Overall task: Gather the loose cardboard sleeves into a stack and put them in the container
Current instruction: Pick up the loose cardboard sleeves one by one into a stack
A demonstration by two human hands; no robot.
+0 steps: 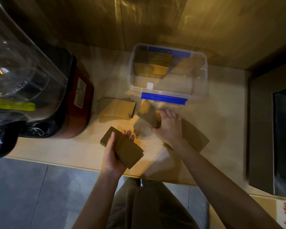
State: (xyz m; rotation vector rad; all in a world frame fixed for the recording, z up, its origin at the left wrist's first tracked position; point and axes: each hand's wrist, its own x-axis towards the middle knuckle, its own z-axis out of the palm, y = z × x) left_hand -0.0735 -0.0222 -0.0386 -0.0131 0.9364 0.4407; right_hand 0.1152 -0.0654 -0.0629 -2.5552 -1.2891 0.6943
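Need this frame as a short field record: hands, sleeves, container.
left hand: holds stack of sleeves above the counter
right hand: fingers on loose sleeves on the counter
other loose sleeves: pile left of right hand; one under right wrist
container: clear, open, blue latches, sleeves already inside

Right hand [169, 125] is covering part of the sleeves [195, 135] under it, so grip is unreadable. Blender [40, 83] is getting cut off by left and top edges; its label text is blurring out. Dark appliance [274, 138] is running off the right edge.
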